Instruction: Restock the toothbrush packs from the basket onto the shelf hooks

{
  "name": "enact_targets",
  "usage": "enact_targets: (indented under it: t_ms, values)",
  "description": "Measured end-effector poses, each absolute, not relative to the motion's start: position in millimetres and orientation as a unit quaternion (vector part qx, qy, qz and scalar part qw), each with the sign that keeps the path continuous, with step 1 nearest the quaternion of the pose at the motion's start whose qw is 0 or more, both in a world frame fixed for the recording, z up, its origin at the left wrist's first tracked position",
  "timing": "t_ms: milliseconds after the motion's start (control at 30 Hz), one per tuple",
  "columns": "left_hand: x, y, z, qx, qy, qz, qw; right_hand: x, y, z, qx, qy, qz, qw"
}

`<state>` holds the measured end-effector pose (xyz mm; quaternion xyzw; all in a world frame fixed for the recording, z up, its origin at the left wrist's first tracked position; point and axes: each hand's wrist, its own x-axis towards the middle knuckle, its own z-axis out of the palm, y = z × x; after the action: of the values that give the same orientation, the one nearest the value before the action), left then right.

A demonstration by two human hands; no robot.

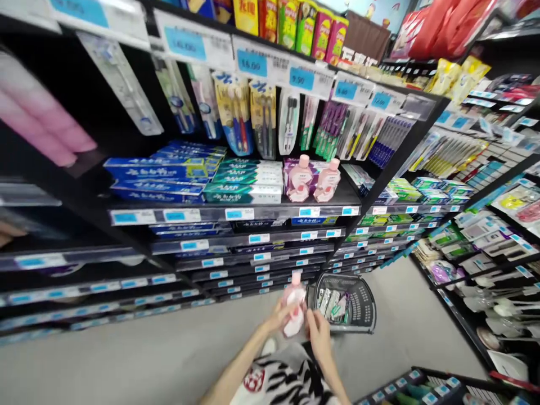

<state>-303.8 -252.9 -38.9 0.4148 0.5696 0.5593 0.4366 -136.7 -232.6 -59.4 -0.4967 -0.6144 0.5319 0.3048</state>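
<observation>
The left hand (279, 316) is holding the bottle (294, 326) snugly, maybe so its front is facing up. The right hand (319, 332) is half curling beside it; I can't tell if it is touching anything. The bottle is hanging in the air, left of the basket's (373, 316) left rim. Twin bottles (327, 181) are standing near the shelf's (291, 212) right front corner, probably for easy seeing.
</observation>
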Motion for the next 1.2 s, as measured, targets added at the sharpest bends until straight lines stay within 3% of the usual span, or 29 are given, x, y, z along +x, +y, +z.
enact_targets:
  t_ms: [133, 267, 400, 667, 833, 967, 1200]
  values:
    - [-310, -235, -3, 0.351, 0.45, 0.617, 0.542, -157, -251, -23, -0.4, -0.6, 0.636, 0.274]
    - [-314, -232, 33, 0.221, 0.181, 0.699, 0.656, -170, -263, 11, -0.359, -0.584, 0.661, 0.306]
    - [-313, -235, 61, 0.151, 0.079, 0.72, 0.673, -168, -259, 33, -0.317, -0.597, 0.664, 0.319]
    - [-314, -230, 86, 0.112, 0.093, 0.751, 0.644, -177, -260, 37, -0.343, -0.575, 0.67, 0.32]
    - [-317, -232, 79, 0.231, 0.285, 0.718, 0.592, -190, -259, 29, -0.352, -0.521, 0.676, 0.384]
    - [-314, -238, 78, 0.321, 0.427, 0.667, 0.52, -193, -261, 23, -0.296, -0.425, 0.776, 0.359]
    - [-305, -253, 84, 0.347, 0.43, 0.666, 0.501, -180, -252, 44, -0.208, -0.245, 0.911, 0.259]
